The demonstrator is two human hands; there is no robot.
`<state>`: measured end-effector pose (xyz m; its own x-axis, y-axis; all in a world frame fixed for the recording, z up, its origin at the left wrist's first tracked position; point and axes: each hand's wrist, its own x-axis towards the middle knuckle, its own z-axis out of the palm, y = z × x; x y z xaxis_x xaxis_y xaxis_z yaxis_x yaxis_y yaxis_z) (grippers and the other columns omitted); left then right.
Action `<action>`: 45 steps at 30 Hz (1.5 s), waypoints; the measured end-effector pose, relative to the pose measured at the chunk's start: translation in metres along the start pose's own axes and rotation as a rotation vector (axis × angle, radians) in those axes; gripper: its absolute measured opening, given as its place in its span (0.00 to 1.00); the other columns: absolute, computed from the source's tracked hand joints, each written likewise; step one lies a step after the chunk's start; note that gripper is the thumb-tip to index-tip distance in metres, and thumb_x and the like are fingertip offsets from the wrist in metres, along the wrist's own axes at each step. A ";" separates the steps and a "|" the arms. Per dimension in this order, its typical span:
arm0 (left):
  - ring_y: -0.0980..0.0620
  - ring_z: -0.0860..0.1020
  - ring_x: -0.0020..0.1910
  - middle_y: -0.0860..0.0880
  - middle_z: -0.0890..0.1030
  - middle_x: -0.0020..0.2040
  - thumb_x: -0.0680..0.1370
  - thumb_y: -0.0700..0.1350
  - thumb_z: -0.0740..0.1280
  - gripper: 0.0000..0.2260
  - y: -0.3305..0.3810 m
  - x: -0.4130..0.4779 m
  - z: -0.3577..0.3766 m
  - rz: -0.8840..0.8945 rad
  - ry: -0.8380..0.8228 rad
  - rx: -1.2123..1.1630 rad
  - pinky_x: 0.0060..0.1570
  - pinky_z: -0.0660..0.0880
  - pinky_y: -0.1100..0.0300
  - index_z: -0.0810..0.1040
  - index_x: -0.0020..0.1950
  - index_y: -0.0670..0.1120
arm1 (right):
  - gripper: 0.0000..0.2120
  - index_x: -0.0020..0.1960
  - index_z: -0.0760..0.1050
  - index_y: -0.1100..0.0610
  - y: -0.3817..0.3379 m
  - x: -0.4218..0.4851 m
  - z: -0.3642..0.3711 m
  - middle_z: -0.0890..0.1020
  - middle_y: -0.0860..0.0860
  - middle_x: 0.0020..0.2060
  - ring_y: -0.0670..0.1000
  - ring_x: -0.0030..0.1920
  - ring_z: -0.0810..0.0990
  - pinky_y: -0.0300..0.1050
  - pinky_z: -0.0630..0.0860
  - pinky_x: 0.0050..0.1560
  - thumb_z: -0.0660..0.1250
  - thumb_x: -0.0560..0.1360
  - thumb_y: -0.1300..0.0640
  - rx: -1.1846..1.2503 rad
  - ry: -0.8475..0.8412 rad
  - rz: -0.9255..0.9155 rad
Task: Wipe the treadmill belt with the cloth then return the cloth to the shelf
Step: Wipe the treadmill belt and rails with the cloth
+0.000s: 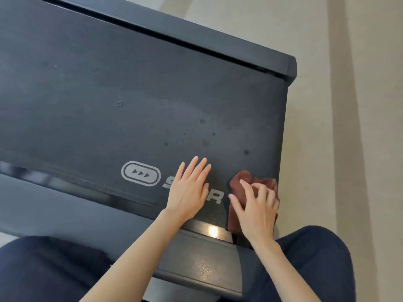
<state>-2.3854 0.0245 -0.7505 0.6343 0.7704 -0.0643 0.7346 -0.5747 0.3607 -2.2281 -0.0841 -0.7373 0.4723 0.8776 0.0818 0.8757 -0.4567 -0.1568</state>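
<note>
The right hand point(255, 205) grips the bunched brown cloth point(242, 178), pressing it onto the treadmill belt point(130, 94) near the belt's end. The left hand point(188, 188) lies flat, fingers extended, on the belt beside the cloth.

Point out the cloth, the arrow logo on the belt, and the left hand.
cloth point(241, 178), head view, bunched top fold.
arrow logo point(141, 173), head view, middle arrows.
left hand point(188, 189), head view, back of hand.

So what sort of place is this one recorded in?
Probably a home or small indoor exercise room: a treadmill belt with a printed arrow logo, pale bare floor beside it, and a cloth under the right hand.
</note>
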 end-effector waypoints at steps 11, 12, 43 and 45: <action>0.48 0.55 0.75 0.48 0.61 0.75 0.78 0.50 0.52 0.24 0.019 0.020 0.040 -0.061 0.035 0.083 0.72 0.52 0.45 0.64 0.73 0.47 | 0.18 0.52 0.79 0.48 0.019 0.046 0.039 0.80 0.54 0.47 0.57 0.49 0.77 0.54 0.74 0.50 0.59 0.71 0.39 -0.051 0.115 -0.131; 0.47 0.56 0.75 0.48 0.61 0.75 0.78 0.50 0.52 0.24 0.020 0.019 0.039 -0.059 0.038 0.078 0.72 0.52 0.45 0.64 0.73 0.47 | 0.18 0.52 0.79 0.48 0.018 0.054 0.038 0.80 0.54 0.48 0.57 0.49 0.77 0.53 0.74 0.51 0.59 0.71 0.39 -0.047 0.132 -0.119; 0.47 0.52 0.76 0.49 0.59 0.76 0.78 0.50 0.54 0.24 -0.140 -0.014 -0.025 -0.533 0.238 0.072 0.72 0.46 0.41 0.61 0.75 0.48 | 0.14 0.49 0.79 0.46 -0.063 0.017 0.038 0.81 0.50 0.46 0.54 0.48 0.79 0.53 0.76 0.48 0.63 0.69 0.40 -0.002 0.037 -0.344; 0.48 0.51 0.76 0.50 0.59 0.76 0.78 0.53 0.48 0.25 -0.149 -0.019 -0.020 -0.502 0.192 0.118 0.73 0.47 0.42 0.60 0.75 0.51 | 0.13 0.48 0.78 0.46 -0.072 0.050 0.046 0.79 0.50 0.44 0.54 0.46 0.76 0.51 0.74 0.47 0.62 0.70 0.41 0.038 0.077 -0.393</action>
<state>-2.5114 0.1005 -0.7846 0.1521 0.9880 -0.0263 0.9646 -0.1426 0.2217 -2.2723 -0.0010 -0.7668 0.1097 0.9702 0.2162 0.9875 -0.0816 -0.1347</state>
